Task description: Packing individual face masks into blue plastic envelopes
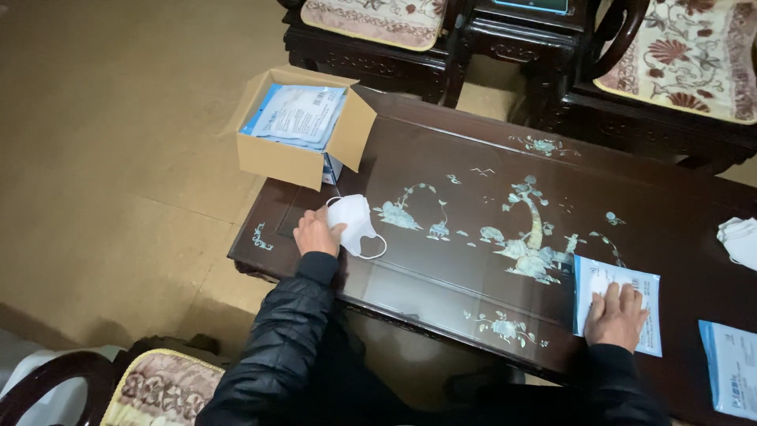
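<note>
The left hand [317, 232] was observed at the near left corner of the dark lacquered table [473, 268]; its fingers were curled loosely and the thumb and fingertips were closed on the edge of a white face mask [353, 222]; the mask lay against the table top, one ear loop trailing toward the front edge. The right hand [615, 314] was recorded flat and fully spread, palm down, on a blue-and-white flat packet [615, 278] near the front edge of the table; nothing was gripped by it; the packet was pinned beneath the fingers. An open cardboard box [296, 154] was noted at the far left corner, just beyond the mask, with similar packets stacked inside; a second packet [729, 371] was seen at the right edge of the view, near the right hand but apart from it; a small heap of white masks [740, 239] was seen at the far right, well apart from both hands. Both arms were sleeved in a dark padded jacket [284, 355]; carved chairs with patterned cushions [678, 55] were noted behind the table.
</note>
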